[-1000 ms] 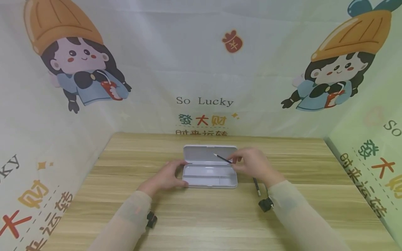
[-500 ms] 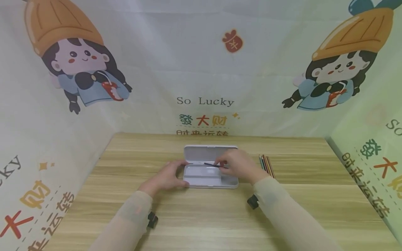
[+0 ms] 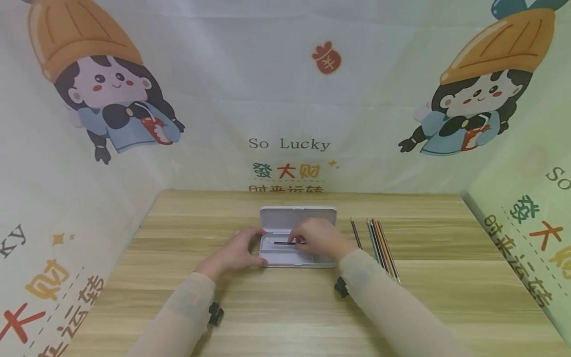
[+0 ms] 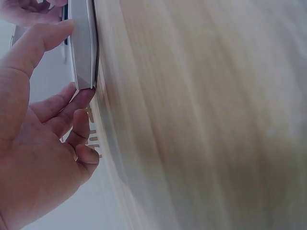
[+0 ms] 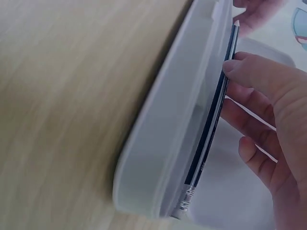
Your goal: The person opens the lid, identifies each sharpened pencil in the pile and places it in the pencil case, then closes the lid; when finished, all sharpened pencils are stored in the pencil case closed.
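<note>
An open white pencil case (image 3: 285, 259) lies on the table, its lid (image 3: 278, 218) raised at the back and its tray divided into compartments. My left hand (image 3: 236, 250) grips the case's left end, thumb at the front edge and fingers at the back, as the left wrist view also shows. Over the long rear compartment, my right hand (image 3: 318, 238) pinches a dark pencil (image 5: 211, 120) between thumb and fingers. The pencil lies lengthwise along the case, its tip to the left and its silver eraser end to the right. The hand hides part of the tray's right side.
To the right of the case, one dark pencil (image 3: 355, 232) lies on the wooden table (image 3: 276, 307). Beside it is a bunch of several coloured pencils (image 3: 379, 243), partly behind the right sleeve. A printed cloth (image 3: 285, 99) encloses the table's back and sides.
My right hand has carried the pencil left and down, from over the lid's right side into the tray area. Pencils on the right have come into view. My left hand stays put.
</note>
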Tool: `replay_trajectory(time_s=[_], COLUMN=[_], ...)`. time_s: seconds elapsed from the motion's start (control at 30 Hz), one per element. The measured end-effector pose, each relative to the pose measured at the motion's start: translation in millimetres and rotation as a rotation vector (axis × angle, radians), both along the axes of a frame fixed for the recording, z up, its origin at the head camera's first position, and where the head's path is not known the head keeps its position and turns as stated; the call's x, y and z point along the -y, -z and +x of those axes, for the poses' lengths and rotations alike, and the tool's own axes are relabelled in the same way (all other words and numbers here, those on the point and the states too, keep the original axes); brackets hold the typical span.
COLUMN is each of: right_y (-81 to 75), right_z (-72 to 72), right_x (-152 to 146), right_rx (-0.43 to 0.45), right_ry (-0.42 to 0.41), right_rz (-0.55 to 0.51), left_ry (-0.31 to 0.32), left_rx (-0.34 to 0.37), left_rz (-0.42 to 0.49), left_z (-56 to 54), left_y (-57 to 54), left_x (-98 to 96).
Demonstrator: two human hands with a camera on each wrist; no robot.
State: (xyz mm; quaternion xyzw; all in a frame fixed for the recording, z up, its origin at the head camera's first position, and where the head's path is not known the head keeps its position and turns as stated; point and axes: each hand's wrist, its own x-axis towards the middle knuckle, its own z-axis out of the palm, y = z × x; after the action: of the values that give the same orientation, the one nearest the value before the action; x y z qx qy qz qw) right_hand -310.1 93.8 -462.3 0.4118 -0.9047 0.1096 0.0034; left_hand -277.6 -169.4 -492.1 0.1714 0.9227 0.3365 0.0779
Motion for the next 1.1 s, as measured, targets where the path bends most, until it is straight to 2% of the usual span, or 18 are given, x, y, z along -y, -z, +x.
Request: replay_trajectory(time_s=[0.37,0.83,1.1], right_y=[8.2,6.2,0.6], right_z=[-3.0,-2.2,6.9], right_x=[11,8,-1], right_rx=[0.022,0.12,0.076], right_ry=[-0.014,0.045,0.111], right_rz=[0.006,-0.032,-0.097], left_ry=[0.007,0.017,0.0], left_rx=[-0.013,-0.021,-0.01], left_rz=[-0.009,-0.004,0.006], left_z=[-0.8,0.9,1.3], left_y=[2.7,1.1,2.1], left_x=[1.3,-0.3,-0.5])
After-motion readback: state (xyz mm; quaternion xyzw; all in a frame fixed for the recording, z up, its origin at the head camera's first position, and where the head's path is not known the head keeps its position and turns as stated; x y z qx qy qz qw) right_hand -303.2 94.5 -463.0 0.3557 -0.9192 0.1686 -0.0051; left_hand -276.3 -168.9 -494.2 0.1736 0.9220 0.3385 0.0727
